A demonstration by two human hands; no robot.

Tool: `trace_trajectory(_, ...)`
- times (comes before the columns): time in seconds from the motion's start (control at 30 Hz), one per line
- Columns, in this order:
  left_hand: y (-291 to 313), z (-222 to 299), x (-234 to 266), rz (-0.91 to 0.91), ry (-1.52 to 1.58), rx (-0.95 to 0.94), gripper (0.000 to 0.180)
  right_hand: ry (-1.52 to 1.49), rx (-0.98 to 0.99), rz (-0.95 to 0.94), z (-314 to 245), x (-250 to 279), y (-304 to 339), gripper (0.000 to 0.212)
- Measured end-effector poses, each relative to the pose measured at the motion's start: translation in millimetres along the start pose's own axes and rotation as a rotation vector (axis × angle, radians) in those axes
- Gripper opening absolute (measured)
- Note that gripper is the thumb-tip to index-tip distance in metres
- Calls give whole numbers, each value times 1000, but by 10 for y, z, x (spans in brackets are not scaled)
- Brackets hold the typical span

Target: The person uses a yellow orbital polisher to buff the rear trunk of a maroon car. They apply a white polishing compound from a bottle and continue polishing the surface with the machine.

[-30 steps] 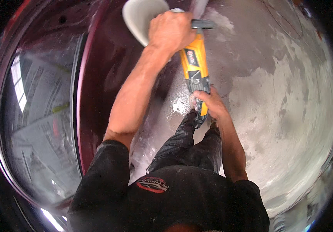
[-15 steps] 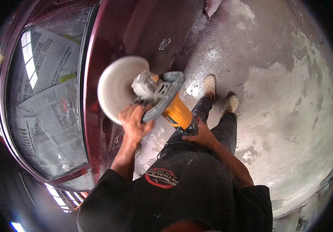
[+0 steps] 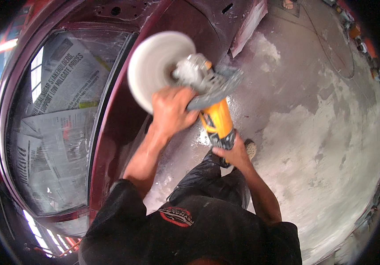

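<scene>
A yellow and black power polisher (image 3: 218,119) with a grey metal head is held in both my hands. Its round white pad (image 3: 157,66) is smeared by spinning and stands over the dark red car panel (image 3: 123,97); whether it touches cannot be made out. My left hand (image 3: 172,108) is closed round the front of the tool, at the grey side handle next to the pad. My right hand (image 3: 236,152) is wrapped round the rear end of the yellow body.
Left of the panel is a car window (image 3: 66,132) backed with newspaper sheets. A loose-edged car panel (image 3: 249,28) juts out at the top. Patchy wet concrete floor (image 3: 313,145) lies to the right, with a cable (image 3: 320,39) and another person's foot (image 3: 288,4) at the far end.
Both hands and the polisher have moved farther forward and slightly right along the panel. The view has shifted, showing more of the car's far end. My grip looks the same.
</scene>
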State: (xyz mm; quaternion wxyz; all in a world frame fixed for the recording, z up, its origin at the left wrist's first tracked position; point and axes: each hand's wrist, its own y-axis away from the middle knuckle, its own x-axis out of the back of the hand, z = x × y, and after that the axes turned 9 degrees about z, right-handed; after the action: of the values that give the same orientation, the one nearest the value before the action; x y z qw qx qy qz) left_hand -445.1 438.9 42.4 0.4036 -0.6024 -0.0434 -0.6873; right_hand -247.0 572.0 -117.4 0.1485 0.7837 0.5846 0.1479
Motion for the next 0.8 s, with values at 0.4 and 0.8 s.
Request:
trace_trajectory(0.4,-385,63,-3,296,-89,-9,21,-10,7,67,-267,142,-428,63)
trace_trajectory(0.8,2167,953,1287,302,-363,288,17,200,256,-501,373,-693,717,83)
